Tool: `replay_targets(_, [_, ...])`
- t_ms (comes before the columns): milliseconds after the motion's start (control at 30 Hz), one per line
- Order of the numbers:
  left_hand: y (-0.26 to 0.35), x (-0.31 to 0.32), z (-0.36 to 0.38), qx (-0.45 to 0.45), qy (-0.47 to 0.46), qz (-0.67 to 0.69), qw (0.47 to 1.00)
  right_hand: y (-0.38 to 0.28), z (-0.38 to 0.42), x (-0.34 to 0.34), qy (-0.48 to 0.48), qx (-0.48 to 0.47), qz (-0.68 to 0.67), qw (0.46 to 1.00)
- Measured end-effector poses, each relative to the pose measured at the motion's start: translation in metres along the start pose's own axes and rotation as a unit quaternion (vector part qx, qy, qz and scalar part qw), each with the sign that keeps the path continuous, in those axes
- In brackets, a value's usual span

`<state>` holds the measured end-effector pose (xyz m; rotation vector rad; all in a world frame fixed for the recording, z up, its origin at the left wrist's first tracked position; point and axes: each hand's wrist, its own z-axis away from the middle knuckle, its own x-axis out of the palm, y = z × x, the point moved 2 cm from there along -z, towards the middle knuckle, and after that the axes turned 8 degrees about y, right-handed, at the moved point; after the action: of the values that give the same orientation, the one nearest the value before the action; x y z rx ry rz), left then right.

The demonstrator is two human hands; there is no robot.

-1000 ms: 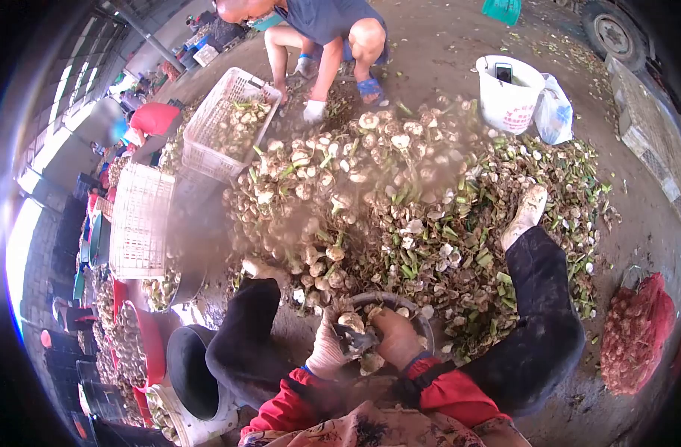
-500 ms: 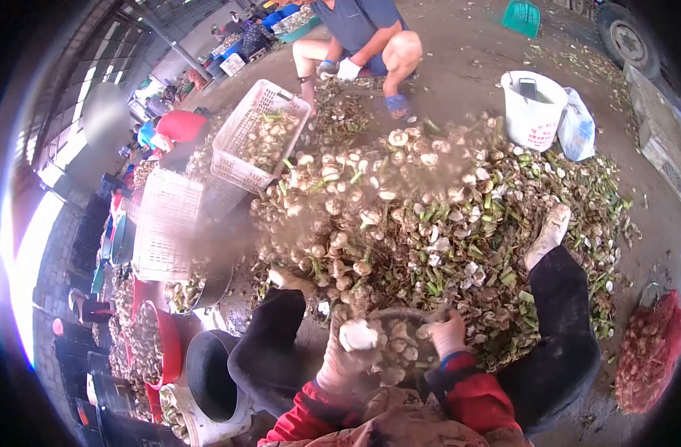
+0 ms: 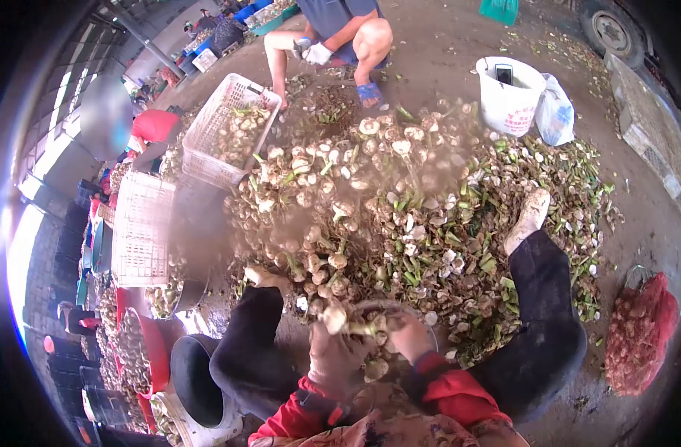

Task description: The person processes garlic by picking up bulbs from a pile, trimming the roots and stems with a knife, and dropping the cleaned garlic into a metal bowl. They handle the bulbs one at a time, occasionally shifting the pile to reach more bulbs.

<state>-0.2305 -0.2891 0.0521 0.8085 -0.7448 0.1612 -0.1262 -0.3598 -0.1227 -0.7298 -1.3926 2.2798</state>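
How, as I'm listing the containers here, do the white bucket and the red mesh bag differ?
The white bucket is stiff-walled and upright, while the red mesh bag is soft and bulging. The bucket carries red lettering; I see none on the bag. A phone shows at the bucket's mouth, while the bag looks well filled. Both are on the view's right side.

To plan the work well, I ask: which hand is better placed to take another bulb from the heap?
Probably the left hand, after releasing its bulb: it is nearer the whole bulbs. The right hand faces mostly trimmings.
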Motion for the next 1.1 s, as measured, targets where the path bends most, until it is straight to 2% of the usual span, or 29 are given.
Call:
replay_targets(33, [0.006, 0.019, 0.008, -0.03, -0.026, 0.003, 0.999, 0.016, -0.005, -0.005, -0.006, 0.037, 0.028, 0.999])
replay_targets(100, [0.016, 0.011, 0.011, -0.153, -0.039, -0.079, 0.984, 0.026, -0.015, -0.003, 0.042, 0.082, -0.059, 0.994])
replay_targets(133, [0.014, -0.03, 0.002, -0.142, -0.073, -0.214, 0.964, 0.029, -0.019, -0.002, 0.068, 0.104, -0.102, 0.987])
replay_targets(167, [0.002, -0.101, -0.017, -0.129, -0.107, -0.345, 0.924, 0.026, -0.021, -0.002, 0.057, 0.104, -0.127, 0.985])
replay_targets(233, [0.0, -0.148, -0.049, -0.016, -0.059, -0.499, 0.865, 0.01, -0.018, -0.007, 0.036, 0.104, -0.176, 0.978])
replay_targets(267, [-0.001, -0.172, -0.064, 0.031, -0.025, -0.571, 0.82, 0.004, -0.016, -0.01, 0.042, 0.082, -0.11, 0.99])
replay_targets(333, [0.01, -0.176, -0.108, 0.164, 0.074, -0.726, 0.663, 0.045, -0.026, 0.009, 0.025, 0.161, -0.331, 0.929])
replay_targets(367, [0.018, -0.167, -0.135, 0.166, 0.107, -0.73, 0.654, 0.007, -0.018, -0.005, 0.055, 0.111, -0.055, 0.991])
replay_targets(400, [0.025, -0.157, -0.162, 0.167, 0.14, -0.732, 0.646, 0.001, -0.018, -0.006, 0.052, 0.117, -0.079, 0.989])
replay_targets(433, [0.026, -0.162, -0.193, 0.215, 0.137, -0.75, 0.61, -0.006, -0.019, -0.006, 0.049, 0.123, -0.103, 0.986])
replay_targets(467, [0.032, -0.138, -0.211, 0.172, 0.149, -0.805, 0.548, -0.013, -0.019, -0.007, 0.046, 0.129, -0.127, 0.982])
replay_targets(500, [0.028, -0.148, -0.243, 0.079, 0.181, -0.855, 0.479, -0.016, -0.022, -0.006, 0.078, 0.074, -0.194, 0.975])
replay_targets(567, [0.012, -0.174, -0.285, 0.005, 0.184, -0.891, 0.415, 0.01, -0.03, 0.001, 0.052, 0.133, -0.106, 0.984])
replay_targets(600, [0.018, -0.152, -0.283, -0.065, 0.147, -0.886, 0.435, 0.007, -0.031, -0.001, 0.024, 0.174, -0.093, 0.98])
replay_targets(700, [0.0, -0.189, -0.311, -0.054, 0.075, -0.881, 0.463, 0.014, -0.034, 0.005, 0.019, 0.201, -0.152, 0.967])
replay_targets(733, [-0.009, -0.186, -0.31, -0.023, 0.016, -0.901, 0.432, 0.012, -0.036, 0.005, 0.029, 0.187, -0.139, 0.972])
replay_targets(767, [-0.048, -0.253, -0.332, 0.115, -0.136, -0.94, 0.29, 0.009, -0.037, 0.006, 0.039, 0.173, -0.126, 0.976])
replay_targets(800, [-0.042, -0.248, -0.321, 0.043, -0.098, -0.86, 0.499, 0.006, -0.037, 0.006, 0.05, 0.16, -0.115, 0.979])
replay_targets(833, [-0.034, -0.231, -0.292, -0.033, -0.054, -0.73, 0.68, -0.001, -0.036, 0.006, 0.062, 0.14, -0.15, 0.977])
replay_targets(867, [-0.023, -0.202, -0.255, -0.106, -0.005, -0.558, 0.823, -0.013, -0.036, 0.004, 0.073, 0.118, -0.184, 0.973])
replay_targets(900, [-0.014, -0.172, -0.222, -0.171, 0.043, -0.353, 0.919, -0.028, -0.037, -0.001, 0.085, 0.095, -0.217, 0.968])
replay_targets(933, [0.008, -0.133, -0.19, 0.065, -0.132, -0.611, 0.777, -0.05, -0.035, -0.008, 0.076, 0.087, -0.238, 0.964])
replay_targets(967, [0.019, -0.108, -0.164, 0.291, -0.283, -0.765, 0.5, -0.067, -0.032, -0.013, 0.068, 0.049, -0.235, 0.968])
replay_targets(1000, [0.006, -0.117, -0.146, 0.211, -0.254, -0.747, 0.577, -0.08, -0.029, -0.017, 0.06, 0.01, -0.232, 0.971])
replay_targets(1033, [-0.006, -0.124, -0.133, 0.08, -0.221, -0.601, 0.764, -0.088, -0.023, -0.019, 0.053, -0.029, -0.229, 0.972])
replay_targets(1067, [-0.016, -0.118, -0.118, -0.056, -0.173, -0.409, 0.894, -0.082, -0.02, -0.016, -0.016, 0.059, -0.351, 0.935])
replay_targets(1100, [-0.015, -0.103, -0.108, -0.11, -0.142, -0.32, 0.93, -0.083, -0.016, -0.017, -0.034, 0.074, -0.361, 0.929])
